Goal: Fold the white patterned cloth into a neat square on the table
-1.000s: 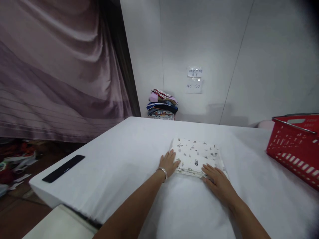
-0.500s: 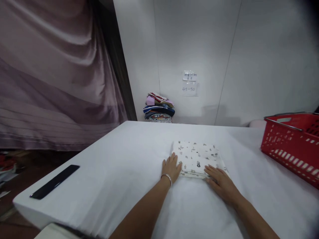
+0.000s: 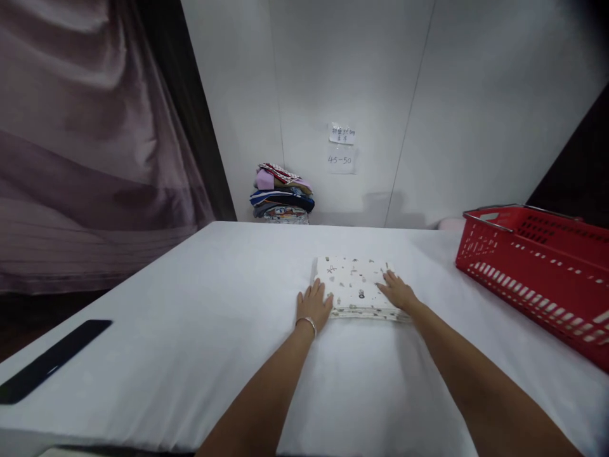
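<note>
A folded white cloth (image 3: 352, 285) with a small scattered print lies on the white-covered table, its layers showing along the near edge. On its left front corner rests my left hand (image 3: 314, 306), palm down with the fingers spread; a bracelet circles that wrist. My right hand (image 3: 398, 293) lies flat on the cloth's right side, fingers stretched out and covering part of that edge. Neither hand grasps the cloth.
A red perforated basket (image 3: 528, 266) with a metal handle stands at the table's right. A flat black object (image 3: 57, 358) lies at the left. Beyond the far edge rises a pile of folded fabrics (image 3: 283, 195), near paper labels (image 3: 341, 149) on the wall.
My right hand has moved farther back along the cloth's right side. My left hand stays at the left corner. The camera view has shifted, showing more of the basket.
</note>
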Demonstrator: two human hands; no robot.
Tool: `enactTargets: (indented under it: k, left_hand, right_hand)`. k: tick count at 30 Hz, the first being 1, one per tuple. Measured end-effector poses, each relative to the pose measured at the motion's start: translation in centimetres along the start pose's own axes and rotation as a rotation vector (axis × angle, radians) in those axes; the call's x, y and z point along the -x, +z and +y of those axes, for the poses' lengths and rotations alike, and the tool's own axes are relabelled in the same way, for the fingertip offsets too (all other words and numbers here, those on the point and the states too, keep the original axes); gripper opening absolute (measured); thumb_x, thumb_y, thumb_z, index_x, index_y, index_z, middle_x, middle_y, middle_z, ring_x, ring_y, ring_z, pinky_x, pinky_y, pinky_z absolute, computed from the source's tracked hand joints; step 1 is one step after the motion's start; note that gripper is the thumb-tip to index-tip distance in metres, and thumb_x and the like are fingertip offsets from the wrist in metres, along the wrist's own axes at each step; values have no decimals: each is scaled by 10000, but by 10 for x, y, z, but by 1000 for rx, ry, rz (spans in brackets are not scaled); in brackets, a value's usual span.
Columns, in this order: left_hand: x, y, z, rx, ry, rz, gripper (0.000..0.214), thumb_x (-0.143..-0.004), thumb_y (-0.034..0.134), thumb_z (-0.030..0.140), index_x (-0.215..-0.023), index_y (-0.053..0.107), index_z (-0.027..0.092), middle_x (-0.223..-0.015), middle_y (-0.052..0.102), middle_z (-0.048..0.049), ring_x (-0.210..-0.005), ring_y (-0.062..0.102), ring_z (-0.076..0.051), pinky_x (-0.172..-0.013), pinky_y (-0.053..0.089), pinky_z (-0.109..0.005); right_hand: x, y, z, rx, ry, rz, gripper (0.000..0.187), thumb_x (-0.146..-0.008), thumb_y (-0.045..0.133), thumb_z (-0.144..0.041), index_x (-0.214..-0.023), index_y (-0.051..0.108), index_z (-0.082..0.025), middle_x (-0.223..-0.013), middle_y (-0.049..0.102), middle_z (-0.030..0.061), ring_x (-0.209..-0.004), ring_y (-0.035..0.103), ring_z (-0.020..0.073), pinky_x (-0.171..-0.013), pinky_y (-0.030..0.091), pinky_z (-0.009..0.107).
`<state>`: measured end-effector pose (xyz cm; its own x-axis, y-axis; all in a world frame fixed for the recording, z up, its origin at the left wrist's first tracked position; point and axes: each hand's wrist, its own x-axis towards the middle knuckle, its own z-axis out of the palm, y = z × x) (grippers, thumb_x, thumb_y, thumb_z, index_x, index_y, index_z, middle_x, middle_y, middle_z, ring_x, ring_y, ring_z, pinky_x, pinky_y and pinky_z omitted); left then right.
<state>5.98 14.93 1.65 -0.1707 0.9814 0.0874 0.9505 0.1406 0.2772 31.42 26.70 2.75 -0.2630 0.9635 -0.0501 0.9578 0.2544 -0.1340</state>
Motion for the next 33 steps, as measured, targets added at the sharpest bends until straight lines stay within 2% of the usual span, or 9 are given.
enactTargets:
  k: [4, 9, 14, 18, 23, 26, 28, 31, 33]
  left_hand:
    - [0, -1, 0, 15, 1, -5, 550, -884, 213, 484, -1371, 328, 258, -1498, 182, 21, -1329, 254, -230, -1081, 198, -494]
    - [-1, 1, -1, 5, 2, 3, 547, -884, 201, 483, -1374, 319, 268, -1498, 183, 15, -1335, 247, -229, -1082, 195, -487]
    - [0, 4, -3, 2, 14, -3, 562, -880, 191, 488, -1379, 311, 257, -1497, 186, 11, -1332, 253, -224, -1083, 194, -486]
    - [1, 3, -3, 4, 17, -4, 563, -875, 201, 484, -1380, 312, 260, -1497, 185, 26, -1331, 250, -227, -1083, 193, -495]
    - [2, 5, -3, 35, 22, 11, 566, -870, 213, 489, -1376, 316, 256, -1493, 201, 28, -1326, 251, -228, -1083, 195, -496]
    - [2, 7, -4, 55, 32, 32, 565, -869, 217, 492, -1373, 319, 257, -1493, 205, 21, -1321, 257, -234, -1080, 197, -501]
    - [2, 8, -4, 75, 32, 45, 562, -871, 215, 495, -1368, 328, 260, -1492, 211, 16, -1318, 261, -244, -1078, 193, -506]
    - [3, 10, -5, 105, 30, 53, 560, -868, 227, 501, -1366, 332, 268, -1492, 213, 6, -1317, 266, -259, -1079, 185, -508]
    - [3, 11, -6, 121, 30, 53, 569, -866, 236, 499, -1378, 312, 263, -1494, 207, -4, -1321, 261, -264, -1083, 173, -510]
  right_hand:
    - [-2, 6, 3, 54, 26, -20, 566, -890, 255, -513, -1376, 326, -231, -1499, 184, 62, -1350, 167, 306, -1014, 237, 541]
    - [-21, -10, -19, 139, -63, 120, 599, -897, 244, -507, -1382, 315, -164, -1499, 174, 94, -1375, 58, 261, -1071, 109, 499]
    - [-43, 3, -19, 57, -13, 15, 642, -887, 215, -529, -1404, 261, -152, -1503, 163, 78, -1370, 107, 242, -1063, 169, 492]
    - [-48, 15, -10, 64, 4, 11, 643, -885, 198, -528, -1414, 237, -164, -1508, 144, 53, -1376, 83, 226, -1065, 167, 501]
    - [-47, 5, -16, 131, 19, -37, 626, -885, 207, -523, -1398, 272, -170, -1499, 176, 80, -1369, 117, 249, -1052, 164, 535]
    - [-50, -8, -47, 160, -24, -4, 620, -891, 205, -525, -1387, 295, -163, -1489, 203, 104, -1367, 121, 259, -1058, 125, 537]
    - [-53, -13, -81, 125, -142, 11, 602, -906, 186, -507, -1402, 263, -173, -1496, 188, 96, -1373, 105, 240, -1073, 113, 496]
    - [-61, -7, -137, 35, -358, -35, 597, -912, 188, -504, -1411, 247, -182, -1497, 186, 87, -1374, 107, 218, -1082, 114, 451]
    - [-66, 4, -166, 7, -427, -65, 593, -912, 204, -494, -1411, 247, -178, -1497, 186, 84, -1375, 101, 214, -1083, 106, 448]
